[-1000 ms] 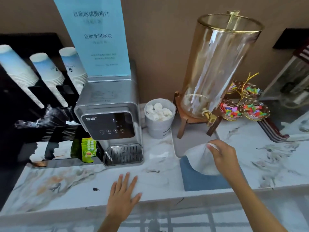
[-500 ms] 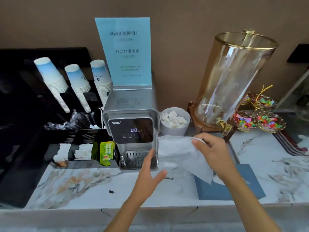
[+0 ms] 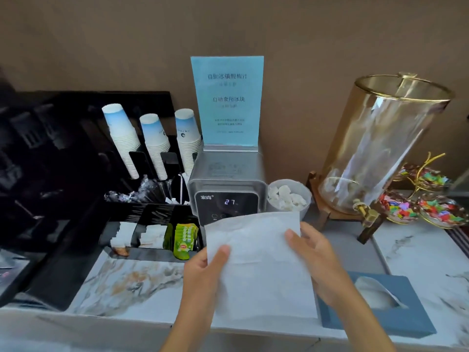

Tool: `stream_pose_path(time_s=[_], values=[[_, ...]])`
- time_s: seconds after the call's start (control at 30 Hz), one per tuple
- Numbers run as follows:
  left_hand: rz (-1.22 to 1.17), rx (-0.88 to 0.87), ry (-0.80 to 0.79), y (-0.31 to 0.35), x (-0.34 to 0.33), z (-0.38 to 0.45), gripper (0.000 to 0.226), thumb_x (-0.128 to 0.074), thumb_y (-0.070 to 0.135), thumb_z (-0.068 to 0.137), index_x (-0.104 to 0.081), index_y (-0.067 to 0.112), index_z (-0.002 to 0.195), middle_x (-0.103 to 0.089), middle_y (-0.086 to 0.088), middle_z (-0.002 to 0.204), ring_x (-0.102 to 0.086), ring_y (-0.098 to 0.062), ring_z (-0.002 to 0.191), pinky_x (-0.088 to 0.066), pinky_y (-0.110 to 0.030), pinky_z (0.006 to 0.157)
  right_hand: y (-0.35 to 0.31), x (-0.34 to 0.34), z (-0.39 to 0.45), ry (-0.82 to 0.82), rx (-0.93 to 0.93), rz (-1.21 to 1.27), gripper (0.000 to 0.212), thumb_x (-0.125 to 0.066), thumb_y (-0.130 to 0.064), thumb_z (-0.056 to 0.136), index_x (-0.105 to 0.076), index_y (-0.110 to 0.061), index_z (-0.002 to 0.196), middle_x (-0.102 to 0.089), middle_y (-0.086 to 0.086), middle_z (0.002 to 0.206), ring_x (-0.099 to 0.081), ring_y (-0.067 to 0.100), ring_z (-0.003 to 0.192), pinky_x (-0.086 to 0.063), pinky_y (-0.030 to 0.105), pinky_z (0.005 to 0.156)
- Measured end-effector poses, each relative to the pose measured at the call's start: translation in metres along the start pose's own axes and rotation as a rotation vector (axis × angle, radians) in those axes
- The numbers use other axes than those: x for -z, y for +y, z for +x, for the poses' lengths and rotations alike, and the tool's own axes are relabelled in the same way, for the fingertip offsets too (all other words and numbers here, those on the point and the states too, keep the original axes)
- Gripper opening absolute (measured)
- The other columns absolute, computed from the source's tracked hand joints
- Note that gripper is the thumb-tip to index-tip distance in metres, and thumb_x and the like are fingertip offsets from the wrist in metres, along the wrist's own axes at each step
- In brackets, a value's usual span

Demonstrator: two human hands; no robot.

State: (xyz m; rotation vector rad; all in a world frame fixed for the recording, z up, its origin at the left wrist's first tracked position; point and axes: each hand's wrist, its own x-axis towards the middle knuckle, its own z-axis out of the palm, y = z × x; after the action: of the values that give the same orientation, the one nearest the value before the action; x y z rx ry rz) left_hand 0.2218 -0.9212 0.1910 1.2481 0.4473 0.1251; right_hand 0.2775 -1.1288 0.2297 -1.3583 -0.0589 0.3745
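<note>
Centrally in the head view, a white tissue (image 3: 256, 262) is held up flat just in front of the machine (image 3: 225, 179), its top edge covering the lower part of the machine's dark panel, where the display reads 27. The left hand (image 3: 203, 273) pinches the tissue's left edge, thumb on the front and fingers behind. The right hand (image 3: 317, 260) grips the right edge the same way, thumb on the front near the upper corner. Both hands are above the marble bench (image 3: 132, 283), in front of the machine.

A blue sign (image 3: 227, 100) stands on top of the machine. Touching the machine's right side is a cup (image 3: 288, 196) of white lumps, and further right a glass dispenser (image 3: 380, 143) sits on a wooden stand, with bowls (image 3: 439, 212) of coloured sweets beyond it. Left of the machine, paper cups (image 3: 154, 141) are stacked upside down in a black rack, with green sachets (image 3: 185, 240) below them. A blue tissue box (image 3: 380, 318) lies front-right of the machine.
</note>
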Motion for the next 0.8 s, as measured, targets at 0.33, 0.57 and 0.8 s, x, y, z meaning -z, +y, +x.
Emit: stream_pose_path(time_s=[0.33, 0.57, 0.8], values=[[0.139, -0.034, 0.121, 0.012, 0.027, -0.009, 0.011, -0.068, 0.023, 0.093, -0.078, 0.018, 0.092, -0.080, -0.016, 0.090, -0.076, -0.031, 0.080, -0.061, -0.041, 0.066, 0.026, -0.015, -0.008, 0.073, 0.255, -0.334, 0.031, -0.070, -0.008, 0.087, -0.070, -0.038, 0.098, -0.047, 0.017, 0.066, -0.044, 0.021, 0.062, -0.037, 0.035, 0.057], [0.165, -0.115, -0.104, 0.021, 0.053, -0.022, 0.070, -0.086, 0.033, 0.073, -0.054, 0.043, 0.133, -0.079, -0.005, 0.107, -0.074, -0.023, 0.099, -0.058, -0.036, 0.082, 0.023, -0.017, -0.009, 0.162, 0.323, -0.311, 0.021, -0.074, -0.007, 0.083, -0.076, -0.028, 0.083, -0.055, 0.001, 0.064, -0.042, 0.010, 0.062, -0.036, 0.020, 0.056], [0.450, -0.246, -0.011, 0.028, 0.056, -0.028, 0.027, -0.079, 0.007, 0.081, -0.077, 0.033, 0.087, -0.048, 0.014, 0.049, -0.039, -0.006, 0.051, -0.035, -0.015, 0.049, 0.018, -0.019, -0.008, -0.047, 0.238, -0.320, 0.039, -0.078, 0.002, 0.077, -0.074, -0.032, 0.095, -0.070, -0.002, 0.093, -0.063, 0.012, 0.081, -0.054, 0.022, 0.073]])
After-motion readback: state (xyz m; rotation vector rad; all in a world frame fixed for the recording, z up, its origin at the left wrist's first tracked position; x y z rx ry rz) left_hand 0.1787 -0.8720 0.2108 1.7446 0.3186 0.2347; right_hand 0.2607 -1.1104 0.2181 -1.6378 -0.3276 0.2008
